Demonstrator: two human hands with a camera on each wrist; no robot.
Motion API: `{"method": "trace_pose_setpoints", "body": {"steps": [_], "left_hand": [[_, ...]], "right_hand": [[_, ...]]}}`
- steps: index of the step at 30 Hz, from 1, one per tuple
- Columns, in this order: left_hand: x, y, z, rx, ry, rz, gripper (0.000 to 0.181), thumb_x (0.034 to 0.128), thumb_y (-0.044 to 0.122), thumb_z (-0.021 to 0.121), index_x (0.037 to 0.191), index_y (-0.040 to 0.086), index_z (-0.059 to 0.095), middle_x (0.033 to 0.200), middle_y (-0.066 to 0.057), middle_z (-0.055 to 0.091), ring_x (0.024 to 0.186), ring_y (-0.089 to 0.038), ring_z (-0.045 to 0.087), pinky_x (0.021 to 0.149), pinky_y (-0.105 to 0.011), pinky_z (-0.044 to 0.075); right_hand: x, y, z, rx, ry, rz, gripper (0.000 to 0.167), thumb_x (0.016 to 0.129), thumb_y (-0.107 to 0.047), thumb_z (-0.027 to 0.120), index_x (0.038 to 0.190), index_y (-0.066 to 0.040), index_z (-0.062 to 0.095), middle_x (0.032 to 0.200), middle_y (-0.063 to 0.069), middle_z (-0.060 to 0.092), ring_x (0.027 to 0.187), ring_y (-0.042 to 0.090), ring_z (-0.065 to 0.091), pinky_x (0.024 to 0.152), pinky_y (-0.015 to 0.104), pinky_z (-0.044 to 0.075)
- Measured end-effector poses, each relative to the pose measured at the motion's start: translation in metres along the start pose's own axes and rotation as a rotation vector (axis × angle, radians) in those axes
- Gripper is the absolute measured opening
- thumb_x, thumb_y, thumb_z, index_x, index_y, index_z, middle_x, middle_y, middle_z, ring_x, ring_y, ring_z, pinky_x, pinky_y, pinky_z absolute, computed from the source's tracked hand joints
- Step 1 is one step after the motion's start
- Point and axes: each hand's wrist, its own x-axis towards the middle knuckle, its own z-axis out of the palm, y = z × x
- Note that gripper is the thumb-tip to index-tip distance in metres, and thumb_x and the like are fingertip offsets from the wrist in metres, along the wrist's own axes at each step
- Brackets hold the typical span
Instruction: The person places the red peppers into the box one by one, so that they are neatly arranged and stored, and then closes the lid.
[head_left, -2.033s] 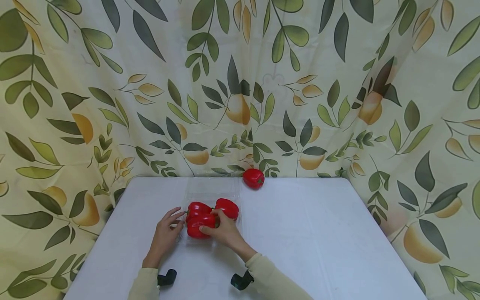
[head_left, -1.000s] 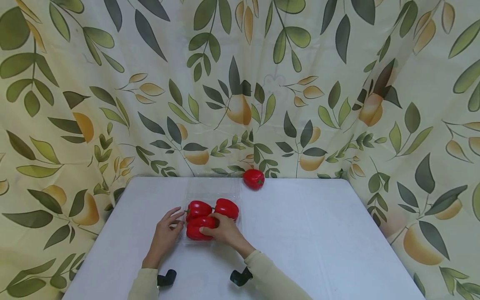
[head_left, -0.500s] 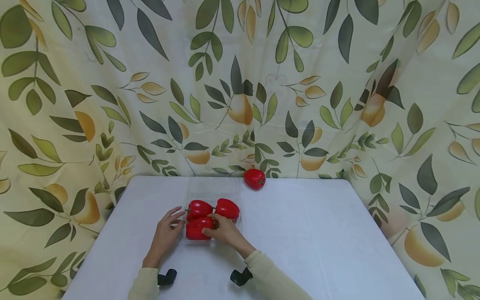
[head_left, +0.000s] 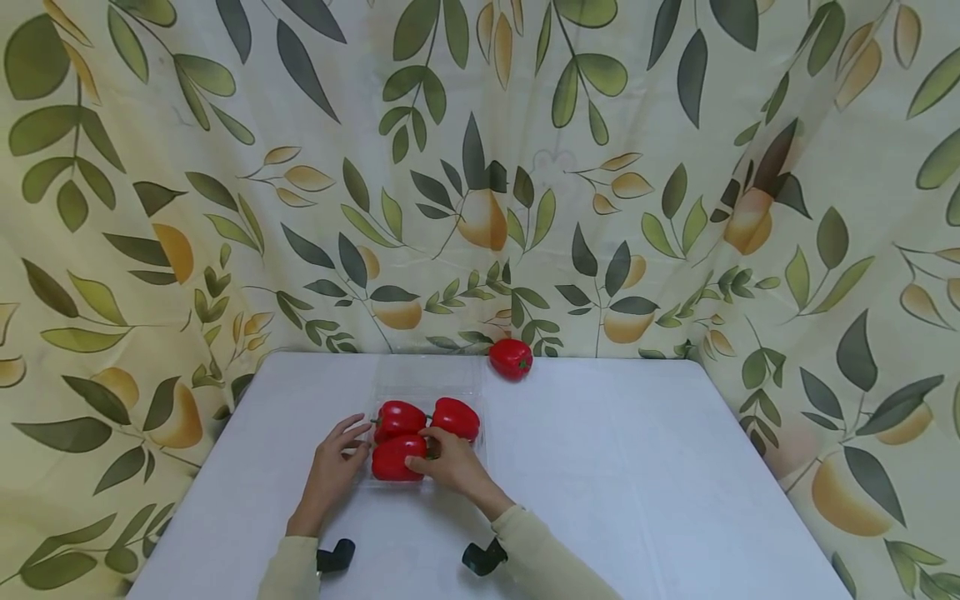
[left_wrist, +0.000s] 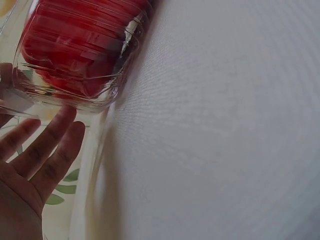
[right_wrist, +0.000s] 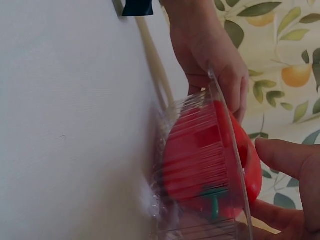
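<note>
A clear plastic clamshell box [head_left: 427, 380] lies with its lid folded back. In it are three red bell peppers: one at the front [head_left: 393, 460], one at the back left [head_left: 397, 419], one at the right [head_left: 457, 419]. My right hand [head_left: 453, 462] holds the front pepper by its stem end between thumb [right_wrist: 280, 155] and fingers. At the box's left side my left hand [head_left: 332, 467] rests with fairly straight fingers [left_wrist: 50, 142] near or against the clear wall. Through the ribbed plastic a green stem [right_wrist: 215, 202] shows in the right wrist view.
Another red bell pepper [head_left: 511, 359] lies at the table's back edge, right of the lid. The white table [head_left: 615, 467] stretches away to the right. Behind it hangs a leaf-patterned curtain [head_left: 525, 258]. Dark wrist-worn devices [head_left: 335, 556] sit beside both sleeves.
The front pepper has shifted slightly down and toward the front of the box. My right thumb has slid a little rightward along it. My left hand stays in place.
</note>
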Motion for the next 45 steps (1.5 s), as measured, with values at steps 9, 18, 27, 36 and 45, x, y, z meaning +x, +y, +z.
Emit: {"method": "trace_pose_setpoints", "body": {"steps": [9, 18, 27, 36, 45], "left_hand": [[-0.001, 0.002, 0.0, 0.006, -0.001, -0.013, 0.036, 0.0919, 0.013, 0.066, 0.128, 0.011, 0.066, 0.145, -0.005, 0.053, 0.103, -0.023, 0.069, 0.084, -0.032, 0.061], [-0.001, 0.003, -0.001, 0.015, -0.001, -0.012, 0.035, 0.0917, 0.013, 0.066, 0.127, 0.012, 0.066, 0.144, -0.005, 0.053, 0.103, -0.022, 0.069, 0.084, -0.033, 0.061], [-0.003, 0.002, -0.002, 0.033, 0.008, 0.019, 0.034, 0.0912, 0.011, 0.067, 0.125, 0.011, 0.067, 0.143, -0.005, 0.054, 0.101, -0.022, 0.069, 0.081, -0.027, 0.061], [0.0, -0.001, -0.003, 0.045, 0.006, 0.029, 0.034, 0.0912, 0.011, 0.066, 0.125, 0.011, 0.067, 0.143, -0.005, 0.054, 0.1, -0.022, 0.07, 0.081, -0.026, 0.061], [-0.001, 0.002, -0.002, 0.048, 0.009, 0.018, 0.035, 0.0911, 0.012, 0.067, 0.126, 0.011, 0.067, 0.144, -0.006, 0.053, 0.102, -0.022, 0.069, 0.083, -0.03, 0.061]], "right_hand": [[-0.006, 0.0, -0.013, 0.063, 0.005, -0.005, 0.05, 0.083, -0.028, 0.076, 0.127, -0.011, 0.061, 0.113, 0.007, 0.068, 0.101, 0.023, 0.062, 0.077, 0.039, 0.062], [-0.01, 0.0, -0.032, 0.165, -0.001, -0.096, 0.041, 0.086, -0.021, 0.073, 0.124, -0.011, 0.062, 0.116, 0.007, 0.068, 0.105, 0.023, 0.066, 0.084, 0.039, 0.061], [-0.011, -0.002, -0.049, 0.265, -0.027, -0.231, 0.035, 0.09, -0.017, 0.069, 0.125, -0.011, 0.062, 0.124, 0.009, 0.066, 0.111, 0.024, 0.065, 0.091, 0.032, 0.059], [-0.011, -0.004, -0.071, 0.238, 0.063, -0.295, 0.038, 0.092, -0.02, 0.067, 0.127, -0.008, 0.059, 0.119, 0.003, 0.069, 0.112, 0.021, 0.063, 0.094, 0.024, 0.054], [-0.01, 0.0, -0.095, 0.217, 0.122, -0.298, 0.032, 0.092, -0.018, 0.066, 0.124, -0.016, 0.062, 0.117, 0.007, 0.07, 0.11, 0.023, 0.065, 0.091, 0.028, 0.057]]}}
